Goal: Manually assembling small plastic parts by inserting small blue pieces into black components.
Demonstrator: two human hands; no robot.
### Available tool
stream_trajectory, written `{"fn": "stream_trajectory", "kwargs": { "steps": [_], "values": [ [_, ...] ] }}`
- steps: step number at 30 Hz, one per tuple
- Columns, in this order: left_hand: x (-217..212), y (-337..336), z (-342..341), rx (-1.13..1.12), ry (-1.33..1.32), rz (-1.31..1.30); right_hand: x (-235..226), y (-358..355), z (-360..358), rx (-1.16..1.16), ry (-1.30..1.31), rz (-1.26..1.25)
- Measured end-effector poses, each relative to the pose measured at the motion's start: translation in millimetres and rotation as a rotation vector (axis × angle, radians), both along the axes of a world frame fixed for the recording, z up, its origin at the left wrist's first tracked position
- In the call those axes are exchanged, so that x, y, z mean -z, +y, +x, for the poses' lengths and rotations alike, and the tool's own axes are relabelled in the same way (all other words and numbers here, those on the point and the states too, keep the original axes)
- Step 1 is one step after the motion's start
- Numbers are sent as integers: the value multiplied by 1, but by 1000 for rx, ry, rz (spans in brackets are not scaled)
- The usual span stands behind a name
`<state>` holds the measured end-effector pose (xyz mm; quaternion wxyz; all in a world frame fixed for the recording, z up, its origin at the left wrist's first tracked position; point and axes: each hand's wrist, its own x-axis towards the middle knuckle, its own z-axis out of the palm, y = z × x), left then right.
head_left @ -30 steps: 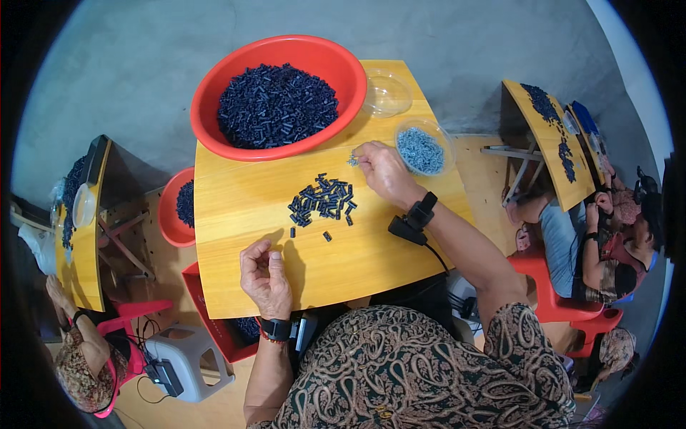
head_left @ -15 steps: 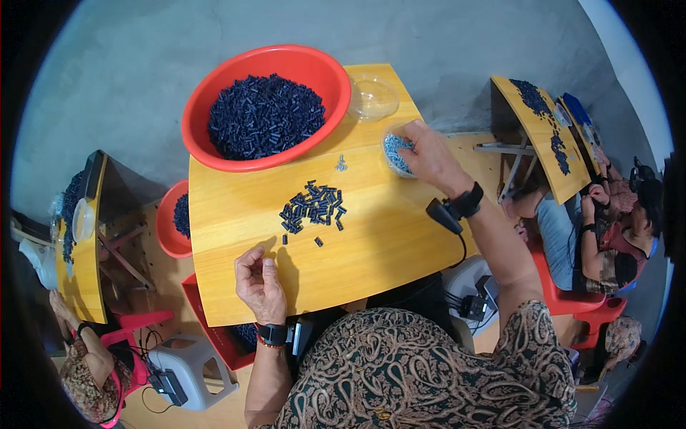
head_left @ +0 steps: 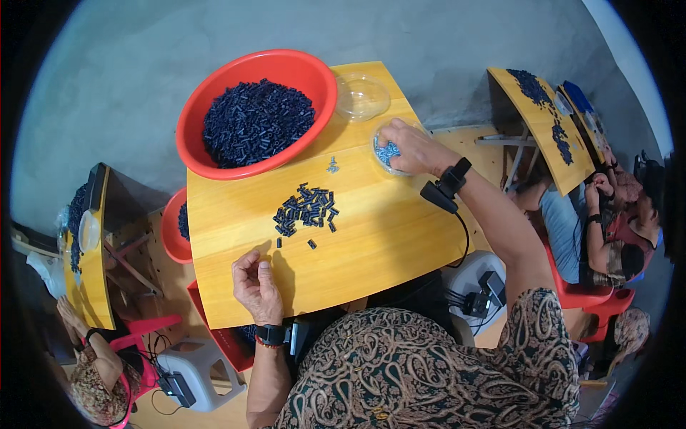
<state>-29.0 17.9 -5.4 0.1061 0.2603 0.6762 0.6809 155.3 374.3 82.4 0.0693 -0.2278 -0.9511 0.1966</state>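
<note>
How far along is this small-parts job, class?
Done: a small pile of dark parts lies on the yellow table. In hand: the right hand reaches into a clear dish of small light-blue pieces; the left hand rests near the table's edge. Left: the red basin looks full.

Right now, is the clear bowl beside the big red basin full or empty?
Empty. The clear bowl shows only the yellow table through it, while the red basin is heaped with dark pieces.
</note>
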Motion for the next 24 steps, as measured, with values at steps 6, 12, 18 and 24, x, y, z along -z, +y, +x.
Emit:
{"fn": "stream_trajectory", "kwargs": {
  "steps": [6,12,18,24],
  "values": [
    [6,-1,-3,-4,24,-20,0,8,6,10,134,-111],
    [4,1,-2,-13,-10,-19,-9,14,17,262,242,-710],
    [5,1,-2,-15,14,-19,2,5,16,120,231,-189],
    [4,3,-2,-6,-4,6,-18,-3,9,197,344,-406]
  ]
}}
